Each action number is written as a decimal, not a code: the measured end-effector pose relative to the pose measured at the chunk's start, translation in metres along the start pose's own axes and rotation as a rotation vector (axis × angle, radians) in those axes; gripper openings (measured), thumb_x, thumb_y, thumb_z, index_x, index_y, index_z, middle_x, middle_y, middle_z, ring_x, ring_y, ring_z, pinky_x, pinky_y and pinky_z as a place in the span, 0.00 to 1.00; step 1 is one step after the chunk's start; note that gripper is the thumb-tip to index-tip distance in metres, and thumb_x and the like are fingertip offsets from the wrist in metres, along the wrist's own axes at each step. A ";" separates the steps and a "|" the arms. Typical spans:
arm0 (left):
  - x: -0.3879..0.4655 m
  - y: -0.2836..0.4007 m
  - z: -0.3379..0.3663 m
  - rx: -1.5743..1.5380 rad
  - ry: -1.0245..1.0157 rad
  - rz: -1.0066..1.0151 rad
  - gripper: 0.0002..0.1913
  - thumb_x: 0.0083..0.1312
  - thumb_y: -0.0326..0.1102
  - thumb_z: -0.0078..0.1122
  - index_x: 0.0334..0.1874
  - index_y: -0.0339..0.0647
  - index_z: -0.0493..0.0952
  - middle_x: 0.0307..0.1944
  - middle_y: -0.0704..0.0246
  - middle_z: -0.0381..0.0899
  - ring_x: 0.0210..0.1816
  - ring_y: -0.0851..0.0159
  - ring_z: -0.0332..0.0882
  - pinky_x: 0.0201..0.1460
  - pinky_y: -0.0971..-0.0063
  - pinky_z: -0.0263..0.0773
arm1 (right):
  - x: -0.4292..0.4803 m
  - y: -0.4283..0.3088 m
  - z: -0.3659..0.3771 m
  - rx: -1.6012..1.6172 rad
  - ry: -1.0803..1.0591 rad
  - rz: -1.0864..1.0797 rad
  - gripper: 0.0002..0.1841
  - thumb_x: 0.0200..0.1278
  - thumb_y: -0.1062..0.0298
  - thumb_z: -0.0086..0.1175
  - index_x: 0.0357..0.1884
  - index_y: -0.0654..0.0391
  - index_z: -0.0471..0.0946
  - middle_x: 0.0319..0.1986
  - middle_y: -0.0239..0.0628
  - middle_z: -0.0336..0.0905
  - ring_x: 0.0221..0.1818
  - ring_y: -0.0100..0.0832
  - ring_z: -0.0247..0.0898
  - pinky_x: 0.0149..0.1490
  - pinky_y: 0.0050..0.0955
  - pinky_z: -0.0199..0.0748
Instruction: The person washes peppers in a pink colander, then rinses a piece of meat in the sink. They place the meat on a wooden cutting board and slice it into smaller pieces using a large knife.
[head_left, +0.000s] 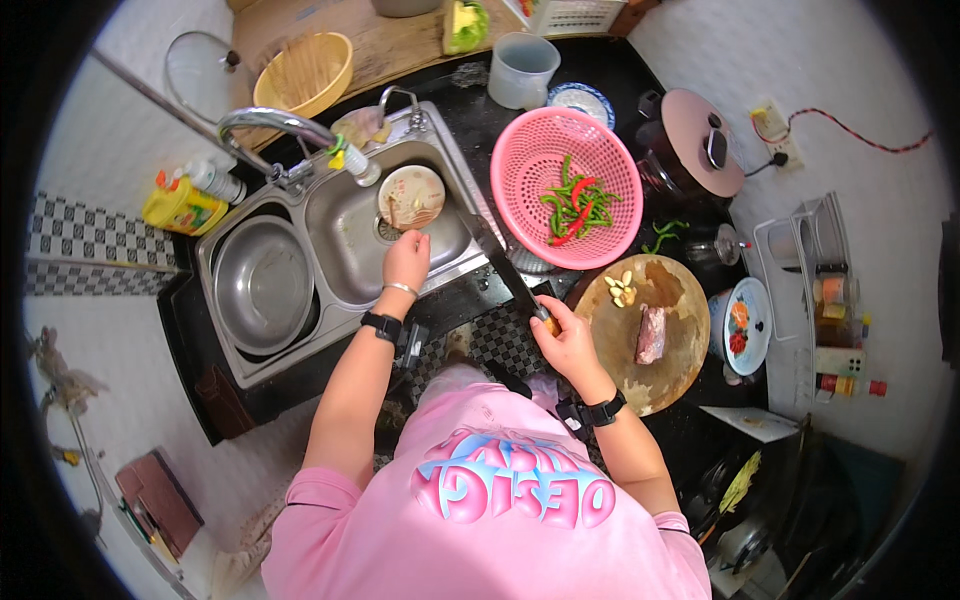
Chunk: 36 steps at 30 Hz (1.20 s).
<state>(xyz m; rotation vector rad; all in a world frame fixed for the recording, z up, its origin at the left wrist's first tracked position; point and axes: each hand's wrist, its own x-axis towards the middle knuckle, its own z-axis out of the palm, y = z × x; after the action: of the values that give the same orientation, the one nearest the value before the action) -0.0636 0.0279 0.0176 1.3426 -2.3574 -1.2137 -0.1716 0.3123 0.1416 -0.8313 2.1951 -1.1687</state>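
Note:
My right hand (565, 333) grips the handle of a kitchen knife (504, 262), whose dark blade points up and left to the sink's right rim. Over the near part of the steel sink (352, 259) is my left hand (406, 259), fingers curled; whether it holds anything small cannot be told. Just beyond it, a patterned bowl (412, 196) sits in the basin near the drain. To the right, a round wooden chopping board (679, 375) carries a piece of raw meat (651, 334) and several peeled garlic cloves (620, 289). Green and red chili peppers (581, 206) lie in a pink colander (516, 225).
A faucet (281, 120) arches over the sink, with a steel basin (262, 285) in the left bowl. Behind stand a plastic jug (523, 71) and a yellow basket (330, 82). A lidded pot (701, 142) and an enamel container (742, 326) stand at right.

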 end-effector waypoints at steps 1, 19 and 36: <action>-0.008 0.011 0.003 0.040 -0.005 0.030 0.21 0.61 0.36 0.60 0.58 0.48 0.76 0.45 0.55 0.83 0.45 0.51 0.83 0.47 0.58 0.77 | -0.003 0.002 -0.003 0.011 0.021 -0.002 0.16 0.63 0.66 0.61 0.52 0.57 0.78 0.23 0.39 0.76 0.24 0.28 0.72 0.33 0.29 0.72; -0.186 0.218 0.219 0.009 -0.574 0.390 0.27 0.62 0.41 0.65 0.59 0.32 0.71 0.34 0.58 0.82 0.34 0.58 0.83 0.39 0.68 0.77 | -0.200 0.145 -0.178 -0.031 0.573 0.207 0.11 0.66 0.69 0.56 0.48 0.60 0.78 0.36 0.49 0.82 0.38 0.49 0.81 0.42 0.38 0.76; -0.202 0.261 0.323 -0.220 -0.418 -0.103 0.19 0.59 0.39 0.67 0.40 0.32 0.69 0.26 0.62 0.79 0.17 0.64 0.79 0.19 0.73 0.75 | -0.197 0.195 -0.251 -0.445 0.192 0.273 0.16 0.62 0.60 0.54 0.50 0.51 0.80 0.26 0.50 0.81 0.31 0.53 0.79 0.36 0.49 0.77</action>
<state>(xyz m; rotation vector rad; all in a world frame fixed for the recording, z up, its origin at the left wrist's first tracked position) -0.2755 0.4374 0.0414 1.2489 -2.3343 -1.8817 -0.2620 0.6750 0.1294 -0.5744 2.6791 -0.6596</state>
